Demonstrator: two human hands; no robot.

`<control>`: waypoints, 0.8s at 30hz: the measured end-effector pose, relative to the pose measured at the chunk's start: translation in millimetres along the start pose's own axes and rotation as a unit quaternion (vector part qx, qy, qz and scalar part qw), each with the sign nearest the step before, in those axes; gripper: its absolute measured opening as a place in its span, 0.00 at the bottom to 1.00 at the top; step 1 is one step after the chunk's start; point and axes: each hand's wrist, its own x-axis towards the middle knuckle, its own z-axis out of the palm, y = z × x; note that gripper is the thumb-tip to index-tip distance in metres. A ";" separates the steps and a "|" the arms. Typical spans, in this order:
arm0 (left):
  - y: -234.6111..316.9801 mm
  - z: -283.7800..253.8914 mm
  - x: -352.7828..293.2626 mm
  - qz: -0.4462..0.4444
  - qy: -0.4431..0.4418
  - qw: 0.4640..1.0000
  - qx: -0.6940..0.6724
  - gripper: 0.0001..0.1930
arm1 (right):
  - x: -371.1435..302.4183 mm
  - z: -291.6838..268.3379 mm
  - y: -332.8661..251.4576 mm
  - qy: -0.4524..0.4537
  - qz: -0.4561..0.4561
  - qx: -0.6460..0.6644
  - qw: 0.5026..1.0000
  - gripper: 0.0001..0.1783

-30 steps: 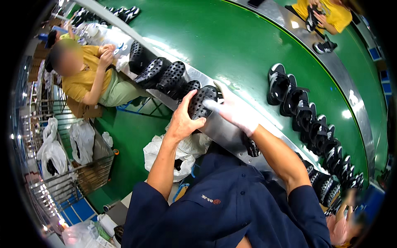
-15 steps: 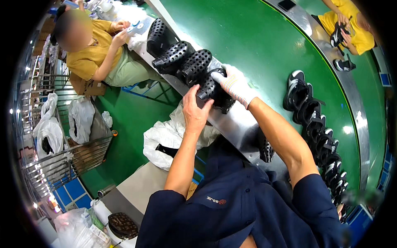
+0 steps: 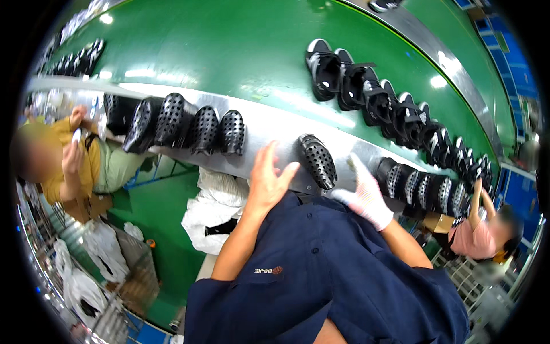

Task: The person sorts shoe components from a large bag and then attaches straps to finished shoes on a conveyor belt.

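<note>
- Piece under inspection: one black perforated piece [image 3: 318, 162] rests on the metal tabletop [image 3: 272, 133] in front of me, slanting, its lower end by the near edge.
- My left hand [image 3: 268, 182]: bare, fingers spread, thumb apart from them, nothing gripped. It is to the left of the piece, apart from it.
- My right hand [image 3: 368, 202]: in a pale glove, fingers extended and open, nothing gripped. Its thumb is just beside the piece's lower end.
- Left row: five similar pieces [image 3: 173, 120] stand close together along the tabletop, holed faces showing.
- Right group: several more perforated pieces [image 3: 423, 186] stand side by side past my glove; exact count not clear.
- Progress, in my judgement: the left row looks set out; the piece between my hands belongs to neither group and appears unfinished as to placement. Whether the right group is dealt with, I cannot tell.
- Surroundings: black-and-white shoes [image 3: 375, 97] line the green surface beyond; a white bag [image 3: 203, 229] is below the tabletop; a co-worker in yellow [image 3: 57, 189] sits at left.
</note>
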 end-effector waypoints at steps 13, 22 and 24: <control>-6.3 48.6 32.5 0.010 -0.105 0.989 0.108 0.32 | 17.7 86.4 36.5 0.207 -0.086 -0.051 0.973 0.52; 5.8 45.5 26.1 -0.063 -0.133 0.988 -0.045 0.29 | -1.7 80.7 31.7 0.242 -0.132 -0.030 0.961 0.49; 11.1 42.8 21.0 -0.104 -0.149 0.967 -0.178 0.29 | -10.8 69.0 25.2 0.231 -0.150 -0.012 0.961 0.46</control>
